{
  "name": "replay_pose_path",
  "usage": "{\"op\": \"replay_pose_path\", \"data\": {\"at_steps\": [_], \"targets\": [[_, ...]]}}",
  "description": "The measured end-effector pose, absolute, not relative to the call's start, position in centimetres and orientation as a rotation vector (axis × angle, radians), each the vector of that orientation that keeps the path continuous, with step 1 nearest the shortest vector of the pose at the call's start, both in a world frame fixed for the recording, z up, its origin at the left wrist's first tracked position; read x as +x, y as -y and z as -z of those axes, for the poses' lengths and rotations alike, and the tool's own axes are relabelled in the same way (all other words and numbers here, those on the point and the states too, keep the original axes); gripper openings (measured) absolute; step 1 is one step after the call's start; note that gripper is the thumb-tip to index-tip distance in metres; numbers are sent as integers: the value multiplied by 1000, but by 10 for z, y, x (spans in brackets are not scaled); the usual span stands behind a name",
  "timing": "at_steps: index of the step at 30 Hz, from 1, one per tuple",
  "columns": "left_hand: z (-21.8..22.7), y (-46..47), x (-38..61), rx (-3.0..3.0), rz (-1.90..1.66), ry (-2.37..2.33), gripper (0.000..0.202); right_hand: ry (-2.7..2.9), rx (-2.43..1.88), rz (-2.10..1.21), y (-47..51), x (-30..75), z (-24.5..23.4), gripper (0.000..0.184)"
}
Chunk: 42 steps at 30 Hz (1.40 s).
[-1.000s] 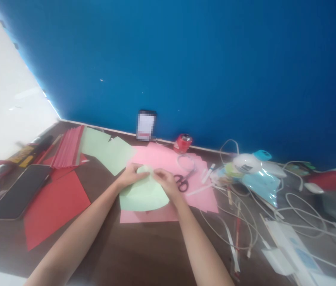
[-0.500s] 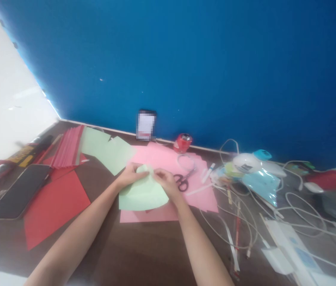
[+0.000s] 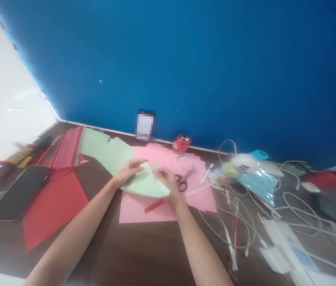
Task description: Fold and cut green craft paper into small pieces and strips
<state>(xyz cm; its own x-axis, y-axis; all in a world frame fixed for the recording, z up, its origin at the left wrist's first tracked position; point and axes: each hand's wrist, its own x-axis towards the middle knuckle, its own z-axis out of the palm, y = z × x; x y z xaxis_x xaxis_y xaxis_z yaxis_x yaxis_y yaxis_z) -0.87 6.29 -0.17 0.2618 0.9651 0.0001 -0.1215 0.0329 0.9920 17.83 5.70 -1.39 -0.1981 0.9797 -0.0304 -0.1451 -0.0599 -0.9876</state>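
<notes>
A light green sheet of paper (image 3: 147,183) is held up between my two hands over the pink paper, its near edge curving. My left hand (image 3: 128,173) grips its left side, with the fingers lying across the top. At the right side, my right hand (image 3: 169,183) is closed with curled fingertips by the upper edge; blur hides exactly how they grip. Below the green sheet, a red paper strip (image 3: 154,206) rests on the pink paper (image 3: 132,212). Dark-handled scissors (image 3: 181,183) lie just right of my right hand.
Red paper (image 3: 56,210), a phone (image 3: 18,192) and a pleated pink-red stack (image 3: 68,147) lie left. More green paper (image 3: 114,153) is behind. A red can (image 3: 181,143) and a propped phone (image 3: 145,126) stand by the wall. White cables (image 3: 251,222) and packets (image 3: 260,182) crowd the right.
The green sheet's near edge has risen and drawn back, uncovering the red strip. My left fingers have spread further over the sheet, and my right fingers have shifted slightly from its top edge.
</notes>
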Motion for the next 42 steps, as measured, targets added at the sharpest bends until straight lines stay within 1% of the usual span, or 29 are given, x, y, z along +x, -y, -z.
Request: {"op": "replay_pose_path", "data": {"at_steps": [2, 5, 8, 10, 12, 14, 19, 22, 27, 30, 35, 38, 42], "targets": [[4, -71, -15, 1098, -1251, -878, 50, 1180, -1060, -1355, -58, 179, 16, 20], [5, -77, -24, 931, -1478, -857, 47, 1149, -1131, -1137, -60, 182, 16, 24], [1, -75, -27, 875, -1471, -880, 44, 1074, -1211, -897, -61, 183, 14, 25], [-2, -72, -25, 909, -1369, -903, 49, 1038, -1244, -812, -61, 184, 13, 26], [-4, -69, -22, 965, -1254, -917, 59, 1054, -1252, -829, -62, 184, 13, 26], [-3, -69, -22, 1004, -1168, -918, 62, 1088, -1244, -896, -63, 185, 14, 28], [3, -72, -32, 892, -1079, -1020, 47, 1082, -1205, -1041, -67, 189, 17, 31], [0, -72, -32, 878, -996, -1012, 42, 1086, -1188, -1078, -68, 189, 15, 29], [-4, -69, -24, 1065, -964, -1009, 44, 1134, -1256, -992, -64, 185, 11, 27], [-3, -69, -25, 1069, -933, -981, 45, 1146, -1255, -975, -63, 185, 11, 27], [-1, -72, -36, 867, -1017, -879, 33, 1196, -1243, -979, -66, 186, 14, 24], [-1, -74, -38, 846, -1053, -898, 34, 1255, -1232, -1010, -66, 186, 15, 24], [-2, -73, -32, 960, -959, -978, 41, 1282, -1208, -1059, -66, 186, 14, 25]]}}
